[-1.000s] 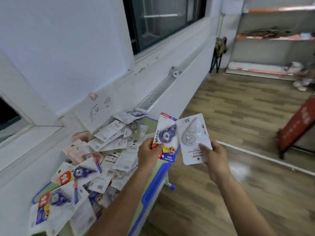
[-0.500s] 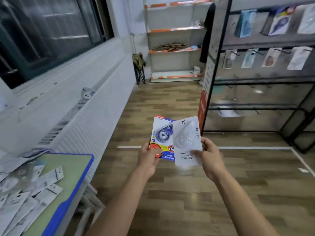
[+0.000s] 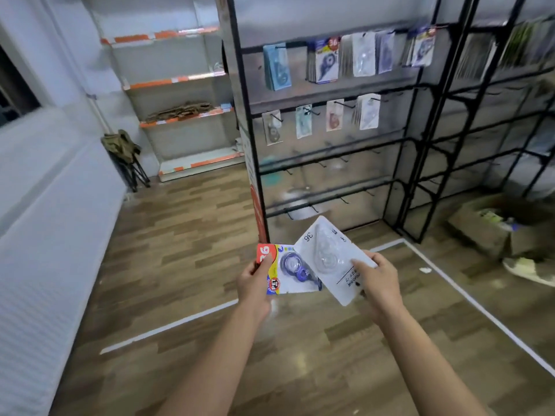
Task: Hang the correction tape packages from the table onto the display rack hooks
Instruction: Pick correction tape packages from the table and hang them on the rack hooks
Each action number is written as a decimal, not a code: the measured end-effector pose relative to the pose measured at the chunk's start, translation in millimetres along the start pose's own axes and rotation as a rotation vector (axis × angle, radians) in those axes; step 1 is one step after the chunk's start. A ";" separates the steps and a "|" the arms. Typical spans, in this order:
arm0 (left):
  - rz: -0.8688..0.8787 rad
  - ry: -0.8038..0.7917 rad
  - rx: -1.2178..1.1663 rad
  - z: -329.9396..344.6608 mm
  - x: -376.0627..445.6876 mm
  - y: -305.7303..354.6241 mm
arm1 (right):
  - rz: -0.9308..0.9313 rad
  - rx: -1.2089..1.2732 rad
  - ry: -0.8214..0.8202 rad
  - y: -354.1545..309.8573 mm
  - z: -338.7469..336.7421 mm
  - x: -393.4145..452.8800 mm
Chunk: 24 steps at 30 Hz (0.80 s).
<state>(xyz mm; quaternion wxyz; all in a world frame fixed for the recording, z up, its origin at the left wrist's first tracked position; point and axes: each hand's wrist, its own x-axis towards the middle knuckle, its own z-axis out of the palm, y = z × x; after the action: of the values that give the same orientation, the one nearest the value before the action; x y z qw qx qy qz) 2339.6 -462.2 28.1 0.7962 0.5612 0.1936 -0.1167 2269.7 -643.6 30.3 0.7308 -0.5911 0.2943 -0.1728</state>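
Facing the rack (image 3: 330, 145), we grip a colored package (image 3: 295, 271) in left-hand fingers (image 3: 265, 262), a white package (image 3: 330, 256) in right-hand fingers (image 3: 360, 265).

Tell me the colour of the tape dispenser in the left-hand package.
Blue-purple dispenser, seen in the head view.

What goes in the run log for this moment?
phase: carrying to rack | left hand: holds colourful package | right hand: holds white package | neither hung yet
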 end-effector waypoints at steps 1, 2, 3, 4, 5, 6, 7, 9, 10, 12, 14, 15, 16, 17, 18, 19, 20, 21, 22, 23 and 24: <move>-0.002 -0.020 0.005 18.4 15.2 1.7 | 0.009 -0.012 -0.005 -6.4 -1.3 18.6; -0.007 -0.035 0.027 35.9 30.7 4.2 | 0.012 -0.026 -0.005 -12.6 -2.8 36.8; -0.015 -0.044 0.060 53.1 44.8 6.8 | 0.008 -0.038 0.000 -18.5 -4.1 54.5; -0.023 -0.060 0.088 70.5 58.6 9.3 | -0.004 -0.044 0.007 -24.6 -5.6 72.9; -0.028 -0.085 0.102 87.4 72.0 12.3 | -0.022 -0.044 0.014 -30.8 -7.1 91.4; -0.023 -0.115 0.103 104.2 85.5 15.7 | -0.042 -0.041 0.025 -37.5 -8.6 109.2; -0.014 -0.139 0.103 122.1 98.9 19.7 | -0.062 -0.034 0.047 -44.4 -10.3 127.3; 0.013 -0.164 0.102 155.5 123.3 25.0 | -0.090 -0.002 0.124 -55.0 -16.7 160.5; 0.031 -0.171 0.095 170.8 133.2 25.6 | -0.094 0.033 0.172 -58.4 -21.4 175.1; 0.058 -0.198 0.100 200.8 151.9 25.8 | -0.104 0.117 0.271 -62.7 -33.5 203.9; 0.067 -0.220 0.115 233.6 171.2 22.8 | -0.139 0.138 0.370 -68.5 -47.3 232.0; 0.069 -0.218 0.116 250.3 181.6 19.4 | -0.160 0.135 0.410 -71.2 -54.9 246.6; 0.075 -0.216 0.115 267.4 191.9 15.5 | -0.175 0.137 0.437 -73.8 -63.0 262.0; 0.081 -0.218 0.115 284.6 201.3 12.6 | -0.185 0.140 0.449 -76.0 -71.4 278.1; 0.080 -0.229 0.122 303.1 210.2 9.9 | -0.190 0.136 0.461 -78.5 -80.9 295.9; 0.072 -0.243 0.125 321.9 219.3 6.3 | -0.190 0.125 0.476 -81.6 -90.2 314.0; 0.065 -0.253 0.125 340.8 228.3 2.7 | -0.189 0.110 0.485 -85.7 -99.1 331.9; 0.059 -0.254 0.120 360.0 236.5 -0.8 | -0.184 0.092 0.482 -90.9 -108.0 350.4; 0.053 -0.240 0.119 379.4 243.8 -3.2 | -0.167 0.069 0.472 -96.8 -117.0 369.1; 0.050 -0.221 0.115 398.2 250.8 -4.9 | -0.138 0.034 0.454 -103.1 -125.4 387.7; 0.052 -0.207 0.114 416.4 256.9 -5.5 | -0.120 -0.002 0.422 -110.0 -133.6 405.2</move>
<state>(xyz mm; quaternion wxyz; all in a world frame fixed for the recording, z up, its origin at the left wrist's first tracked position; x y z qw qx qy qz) 2641.8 -847.0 33.5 0.7815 0.5953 0.0888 -0.1643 2506.3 -1015.2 27.9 0.6408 -0.5592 0.4052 -0.3354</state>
